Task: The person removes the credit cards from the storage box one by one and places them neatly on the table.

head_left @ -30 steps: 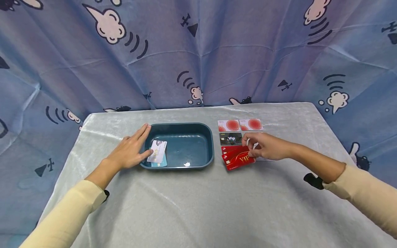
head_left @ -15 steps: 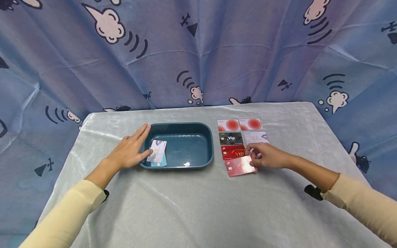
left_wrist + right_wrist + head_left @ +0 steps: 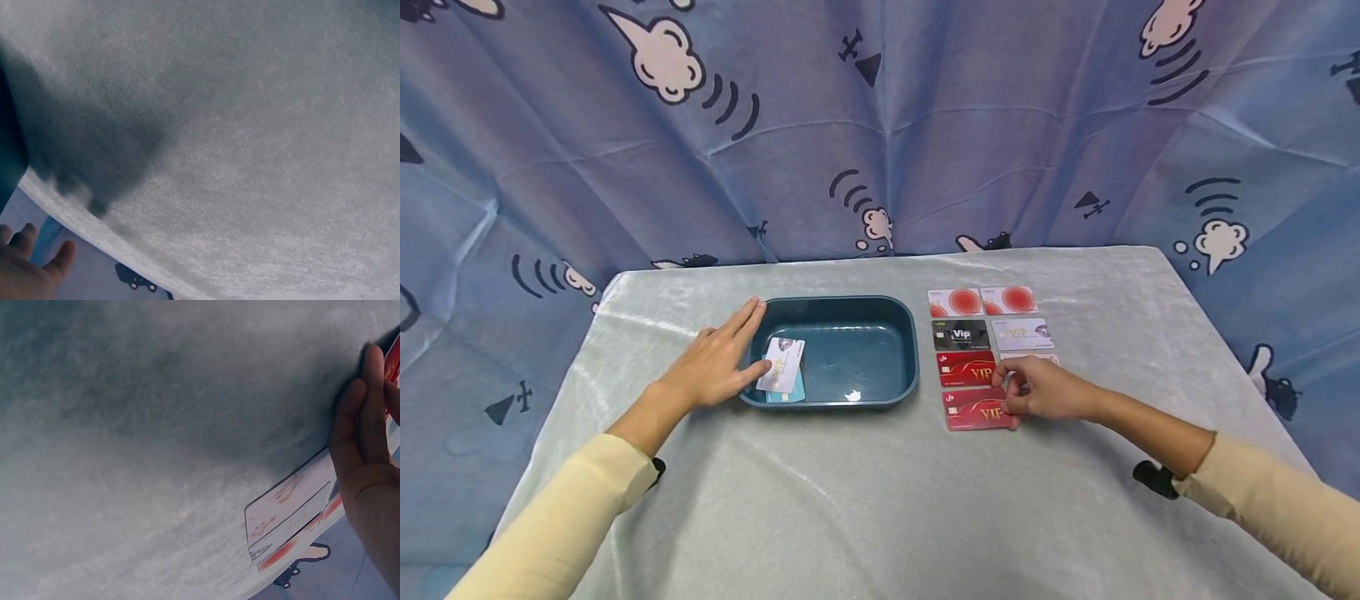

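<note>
In the head view, the lower red card (image 3: 973, 410) is placed at the near end of the rows of cards, to the right of the dark blue tray (image 3: 842, 405). Its right end is pinched by the right hand (image 3: 1048, 387). Its long axis is directed from left to right, with the chip towards the tray. The tray's glossy, rounded rim is touched by the left hand (image 3: 715, 362), whose fingers are extended. Inside, a white card (image 3: 782, 367) is laid partly over a light blue card (image 3: 786, 395). The table (image 3: 835, 500) is covered with grey, velvety cloth.

In the left wrist view, the fingers are seen spread, beside the smooth tray wall; no card is shown.

In the right wrist view, only a strip of red card is visible, behind the fingers. A pale card (image 3: 284, 506) with reddish print, mostly covered in the head view, is shown more fully here.
</note>
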`<state>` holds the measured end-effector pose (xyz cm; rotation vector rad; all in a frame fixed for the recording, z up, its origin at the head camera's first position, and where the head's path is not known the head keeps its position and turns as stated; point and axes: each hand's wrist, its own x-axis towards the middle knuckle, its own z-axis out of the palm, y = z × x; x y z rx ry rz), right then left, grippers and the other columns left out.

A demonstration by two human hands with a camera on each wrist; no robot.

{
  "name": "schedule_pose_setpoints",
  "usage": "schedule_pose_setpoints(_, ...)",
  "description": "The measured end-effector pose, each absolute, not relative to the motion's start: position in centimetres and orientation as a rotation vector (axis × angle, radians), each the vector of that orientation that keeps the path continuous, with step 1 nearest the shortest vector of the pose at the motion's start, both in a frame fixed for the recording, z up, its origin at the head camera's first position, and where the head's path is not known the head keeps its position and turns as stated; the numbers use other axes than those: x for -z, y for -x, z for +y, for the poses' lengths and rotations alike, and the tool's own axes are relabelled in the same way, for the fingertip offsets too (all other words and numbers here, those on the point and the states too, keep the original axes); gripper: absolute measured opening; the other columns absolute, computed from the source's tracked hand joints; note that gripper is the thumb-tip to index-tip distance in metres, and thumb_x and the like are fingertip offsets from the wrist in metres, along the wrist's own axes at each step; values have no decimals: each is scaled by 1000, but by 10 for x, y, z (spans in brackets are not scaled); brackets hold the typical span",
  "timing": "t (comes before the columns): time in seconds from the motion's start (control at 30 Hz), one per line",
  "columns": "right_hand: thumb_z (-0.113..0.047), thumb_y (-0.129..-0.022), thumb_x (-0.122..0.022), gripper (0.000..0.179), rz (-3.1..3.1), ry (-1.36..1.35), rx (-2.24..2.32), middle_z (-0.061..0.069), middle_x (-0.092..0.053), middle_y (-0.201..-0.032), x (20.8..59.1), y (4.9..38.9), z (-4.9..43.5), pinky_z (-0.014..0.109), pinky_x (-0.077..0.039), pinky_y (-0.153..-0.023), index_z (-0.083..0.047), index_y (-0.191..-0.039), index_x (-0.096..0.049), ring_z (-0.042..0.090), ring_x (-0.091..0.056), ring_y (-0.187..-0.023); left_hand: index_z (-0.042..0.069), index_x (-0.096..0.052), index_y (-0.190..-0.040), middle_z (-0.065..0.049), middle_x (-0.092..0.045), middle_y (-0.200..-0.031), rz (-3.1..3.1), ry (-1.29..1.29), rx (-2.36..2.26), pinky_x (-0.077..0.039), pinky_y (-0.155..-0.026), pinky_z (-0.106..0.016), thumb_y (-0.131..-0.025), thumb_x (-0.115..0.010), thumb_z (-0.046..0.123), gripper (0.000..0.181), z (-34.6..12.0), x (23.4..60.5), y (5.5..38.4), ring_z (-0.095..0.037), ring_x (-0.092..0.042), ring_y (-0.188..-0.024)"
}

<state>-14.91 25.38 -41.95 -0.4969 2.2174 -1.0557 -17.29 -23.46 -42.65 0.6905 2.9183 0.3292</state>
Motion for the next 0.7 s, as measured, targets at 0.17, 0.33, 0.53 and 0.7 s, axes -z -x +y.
schedule_pose_setpoints(0.17, -5, -91, -70, 29, 2213, 493, 1038, 11, -63, -81, 416, 147, 254, 23, -53, -70, 8, -112, -55, 22, -70, -66, 8, -5, -161, -15, -7, -166, 2911, -687, -322, -29, -105, -68, -99, -54, 45, 87, -235, 427, 173, -35, -25, -148)
schedule_pose_setpoints(0.33, -7, -92, -69, 28, 2198, 499, 995, 10, -64, -83, 413, 150, 256, 25, -54, -70, 7, -113, -57, 23, -70, -68, 8, -7, -161, -15, -9, -166, 2920, -690, -332, -30, -104, -68, -98, -54, 45, 87, -234, 427, 173, -36, -27, -147)
schedule_pose_setpoints(0.53, -10, -93, -68, 29, 2237, 623, 917, 9, -65, -89, 396, 161, 250, 27, -54, -69, 7, -115, -61, 22, -68, -70, 6, -8, -160, -16, -10, -166, 2925, -704, -333, -31, -104, -67, -98, -54, 45, 86, -234, 427, 173, -35, -27, -147)
schedule_pose_setpoints(0.7, -8, -94, -67, 31, 2373, 718, 910, 9, -67, -99, 375, 178, 231, 35, -57, -80, 6, -121, -63, 21, -66, -85, 7, -6, -160, -15, -8, -166, 2913, -700, -325, -30, -105, -68, -99, -54, 45, 86, -234, 426, 173, -35, -26, -147)
